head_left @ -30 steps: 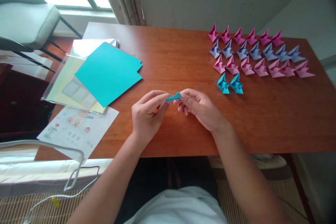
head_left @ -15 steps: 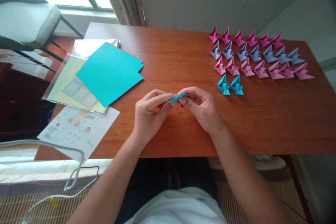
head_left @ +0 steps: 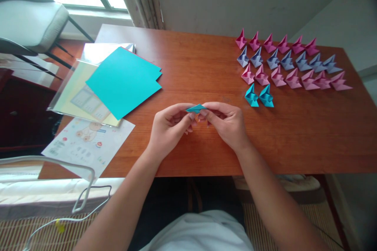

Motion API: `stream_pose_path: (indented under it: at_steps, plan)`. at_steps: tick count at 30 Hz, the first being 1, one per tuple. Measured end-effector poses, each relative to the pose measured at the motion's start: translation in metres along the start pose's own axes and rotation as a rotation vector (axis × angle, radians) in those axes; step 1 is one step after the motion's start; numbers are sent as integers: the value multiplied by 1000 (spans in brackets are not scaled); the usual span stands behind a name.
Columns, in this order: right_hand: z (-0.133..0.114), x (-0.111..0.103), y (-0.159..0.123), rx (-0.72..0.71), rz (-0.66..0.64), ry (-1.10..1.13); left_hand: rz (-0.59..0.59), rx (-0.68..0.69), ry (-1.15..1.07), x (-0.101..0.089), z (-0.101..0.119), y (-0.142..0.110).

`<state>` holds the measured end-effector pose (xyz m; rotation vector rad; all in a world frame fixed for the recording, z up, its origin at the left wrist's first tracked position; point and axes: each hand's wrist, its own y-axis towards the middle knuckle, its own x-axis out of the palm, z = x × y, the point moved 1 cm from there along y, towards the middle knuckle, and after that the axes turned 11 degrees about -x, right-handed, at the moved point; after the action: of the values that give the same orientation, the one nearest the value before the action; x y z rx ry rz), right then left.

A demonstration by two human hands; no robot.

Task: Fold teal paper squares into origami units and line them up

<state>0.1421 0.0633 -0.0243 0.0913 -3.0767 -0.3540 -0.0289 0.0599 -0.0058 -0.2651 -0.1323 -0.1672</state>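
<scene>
A small folded piece of turquoise paper (head_left: 196, 108) is pinched between my two hands above the table's front half. My left hand (head_left: 171, 124) grips its left end, thumb in front and fingers behind. At the other end, my right hand (head_left: 225, 121) holds it between thumb and forefinger. The paper looks like a flat, low triangle with its peak upward; its lower edge is partly hidden by my thumbs. To the right of my hands stand two turquoise origami pieces (head_left: 251, 96), pointed and folded like the rows behind them.
Behind these are rows of pink (head_left: 277, 76), lavender (head_left: 273, 59) and magenta origami pieces (head_left: 269, 43). Turquoise sheets (head_left: 125, 82) lie on a clear plastic packet (head_left: 70, 92) at left, with a printed sheet (head_left: 88, 145) in front. A chair (head_left: 32, 19) stands beyond the wooden table (head_left: 188, 59).
The folded turquoise paper has turned from a slanted, narrow edge to a level triangle facing me. My left fingers have closed in behind it, and both hands still hold it.
</scene>
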Motion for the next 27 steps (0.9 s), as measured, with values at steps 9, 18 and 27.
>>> stream_pose_path:
  at_steps: [9, 18, 27]
  plan:
    - [-3, -2, 1, -253, -118, -269, -25, -148, -153, -7, -4, 5]
    - [-11, 0, -1, -210, -141, -208, -80, -146, -134, -4, -6, 6]
    - [-2, -1, 0, -15, -80, -173, 37, -26, 0, -4, -8, 4]
